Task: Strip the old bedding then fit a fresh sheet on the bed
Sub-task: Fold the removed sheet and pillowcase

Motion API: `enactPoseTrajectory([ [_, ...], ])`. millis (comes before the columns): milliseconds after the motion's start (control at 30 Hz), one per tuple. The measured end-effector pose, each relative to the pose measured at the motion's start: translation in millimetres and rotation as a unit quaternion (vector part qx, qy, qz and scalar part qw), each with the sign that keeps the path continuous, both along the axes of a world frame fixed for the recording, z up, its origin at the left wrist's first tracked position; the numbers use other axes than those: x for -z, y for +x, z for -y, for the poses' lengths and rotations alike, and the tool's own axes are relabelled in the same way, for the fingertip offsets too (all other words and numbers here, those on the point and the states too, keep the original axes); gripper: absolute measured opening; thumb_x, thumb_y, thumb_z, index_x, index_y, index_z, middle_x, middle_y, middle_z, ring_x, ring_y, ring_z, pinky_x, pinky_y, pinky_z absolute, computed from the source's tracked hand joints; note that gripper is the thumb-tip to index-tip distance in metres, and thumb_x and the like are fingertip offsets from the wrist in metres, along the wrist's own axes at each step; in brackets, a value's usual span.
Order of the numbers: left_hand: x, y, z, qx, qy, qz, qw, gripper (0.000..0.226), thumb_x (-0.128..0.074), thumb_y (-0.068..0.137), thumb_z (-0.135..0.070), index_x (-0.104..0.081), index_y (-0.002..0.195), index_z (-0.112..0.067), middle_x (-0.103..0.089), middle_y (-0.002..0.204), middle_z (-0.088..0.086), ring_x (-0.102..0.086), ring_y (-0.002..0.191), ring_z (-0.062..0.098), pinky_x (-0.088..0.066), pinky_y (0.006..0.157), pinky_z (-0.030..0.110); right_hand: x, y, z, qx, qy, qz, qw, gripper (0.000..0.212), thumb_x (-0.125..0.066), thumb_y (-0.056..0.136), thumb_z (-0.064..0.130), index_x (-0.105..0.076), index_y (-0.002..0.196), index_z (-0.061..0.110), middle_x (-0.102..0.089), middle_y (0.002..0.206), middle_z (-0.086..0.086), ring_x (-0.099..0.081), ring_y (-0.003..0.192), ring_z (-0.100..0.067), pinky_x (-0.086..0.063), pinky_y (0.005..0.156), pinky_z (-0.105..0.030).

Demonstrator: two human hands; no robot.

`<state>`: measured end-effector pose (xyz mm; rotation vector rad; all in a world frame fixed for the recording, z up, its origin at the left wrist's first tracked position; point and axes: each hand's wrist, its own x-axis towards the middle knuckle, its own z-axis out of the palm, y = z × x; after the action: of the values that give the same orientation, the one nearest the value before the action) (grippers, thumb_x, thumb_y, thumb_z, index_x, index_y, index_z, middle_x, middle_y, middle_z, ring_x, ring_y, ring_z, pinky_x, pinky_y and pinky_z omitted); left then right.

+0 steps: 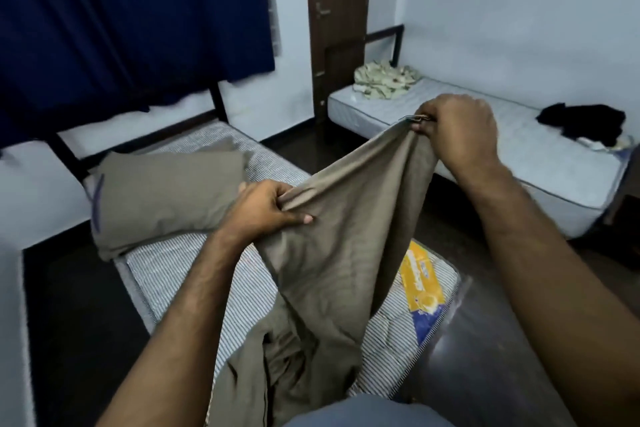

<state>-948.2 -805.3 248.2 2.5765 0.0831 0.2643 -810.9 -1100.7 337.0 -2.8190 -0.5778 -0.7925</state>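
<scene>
A khaki-brown sheet [332,246] hangs between both hands above a bare striped mattress [173,274]. My left hand [266,211] pinches a fold of its upper edge at mid-frame. Higher and to the right, my right hand [457,132] grips a corner of the same sheet. The rest of the cloth falls in a bunched heap on the mattress's near end. A pillow [166,198] in a matching khaki case lies at the head of the bed, left of my left hand.
A yellow-and-blue label [420,284] marks the mattress's right edge. Across a dark floor gap stands a second bed [485,156] with crumpled patterned bedding [384,80] and a black garment [585,123]. Behind are a dark blue curtain [131,21] and a brown door [337,17].
</scene>
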Motion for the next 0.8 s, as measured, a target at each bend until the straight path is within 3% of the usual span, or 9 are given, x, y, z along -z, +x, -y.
enactPoseTrajectory([
  [133,-17,-15,-29,-0.098,0.057,0.027,0.993,0.039,-0.084,0.073,-0.055,-0.062,0.068,-0.023,-0.061,0.059,-0.007,-0.054,0.067,0.013,-0.036,0.084,0.037,21,-2,3,0.056,0.034,-0.06,0.996,0.022,-0.072,0.088,0.039,-0.076,0.101,0.022,-0.07,0.1,-0.007,-0.05,0.111,-0.035,-0.038,0.091,-0.043],
  [200,-21,-17,-42,-0.102,-0.032,0.014,0.994,0.032,-0.088,0.073,-0.043,-0.065,0.068,-0.021,-0.062,0.058,-0.008,-0.054,0.064,0.011,-0.036,0.077,0.035,22,-7,20,0.022,0.063,-0.16,0.985,0.015,-0.073,0.089,0.037,-0.072,0.091,0.022,-0.068,0.092,-0.002,-0.055,0.109,-0.031,-0.041,0.089,-0.039],
  [233,-20,-17,-44,-0.083,-0.126,0.014,0.988,0.026,-0.088,0.076,-0.03,-0.067,0.07,-0.016,-0.062,0.058,-0.008,-0.054,0.061,0.01,-0.039,0.071,0.033,22,-14,32,-0.042,0.079,-0.249,0.964,0.016,-0.073,0.09,0.033,-0.069,0.087,0.017,-0.067,0.084,0.0,-0.061,0.099,-0.025,-0.045,0.082,-0.036],
  [300,-20,-19,-42,-0.038,-0.314,0.04,0.948,0.015,-0.076,0.086,-0.003,-0.068,0.076,-0.011,-0.066,0.059,-0.007,-0.058,0.057,0.004,-0.048,0.063,0.025,15,-36,56,-0.216,0.101,-0.464,0.853,0.014,-0.069,0.092,0.022,-0.066,0.086,0.009,-0.066,0.075,0.003,-0.061,0.077,-0.011,-0.046,0.066,-0.026],
  [400,-16,-15,-33,0.035,-0.532,0.056,0.844,0.019,-0.065,0.092,-0.008,-0.071,0.074,-0.011,-0.073,0.069,0.0,-0.068,0.066,0.008,-0.057,0.071,0.02,13,-69,82,-0.337,0.14,-0.635,0.681,0.012,-0.062,0.091,0.006,-0.064,0.098,-0.003,-0.072,0.089,-0.006,-0.066,0.081,-0.011,-0.053,0.071,-0.02],
  [500,-6,-1,-17,0.043,-0.62,0.008,0.783,0.012,-0.068,0.086,-0.023,-0.074,0.082,-0.013,-0.076,0.082,0.002,-0.072,0.075,0.011,-0.06,0.073,0.025,40,-58,103,-0.305,0.222,-0.608,0.698,0.019,-0.064,0.092,0.012,-0.067,0.106,-0.002,-0.071,0.099,-0.015,-0.066,0.09,-0.018,-0.055,0.077,-0.026],
  [567,10,16,-4,0.008,-0.559,0.0,0.829,0.013,-0.07,0.091,-0.022,-0.073,0.087,-0.011,-0.075,0.08,0.001,-0.07,0.071,0.011,-0.059,0.068,0.026,60,-49,117,-0.257,0.231,-0.599,0.723,0.015,-0.064,0.096,0.016,-0.07,0.104,0.006,-0.07,0.099,-0.014,-0.064,0.09,-0.019,-0.054,0.077,-0.029],
  [700,51,71,15,-0.043,-0.288,0.069,0.954,0.027,-0.07,0.094,-0.031,-0.054,0.075,-0.02,-0.053,0.06,-0.014,-0.045,0.058,0.002,-0.04,0.06,0.033,100,-39,146,-0.197,0.301,-0.645,0.674,0.03,-0.053,0.099,0.005,-0.057,0.123,-0.011,-0.068,0.114,-0.021,-0.065,0.099,-0.024,-0.056,0.081,-0.027],
  [800,78,111,49,-0.018,-0.196,0.038,0.98,0.019,-0.07,0.092,-0.034,-0.058,0.079,-0.027,-0.057,0.064,-0.017,-0.05,0.064,0.004,-0.039,0.066,0.031,140,-8,171,-0.103,0.208,-0.627,0.744,0.034,-0.059,0.099,0.021,-0.059,0.114,-0.01,-0.062,0.085,-0.016,-0.058,0.073,-0.025,-0.051,0.055,-0.026],
])
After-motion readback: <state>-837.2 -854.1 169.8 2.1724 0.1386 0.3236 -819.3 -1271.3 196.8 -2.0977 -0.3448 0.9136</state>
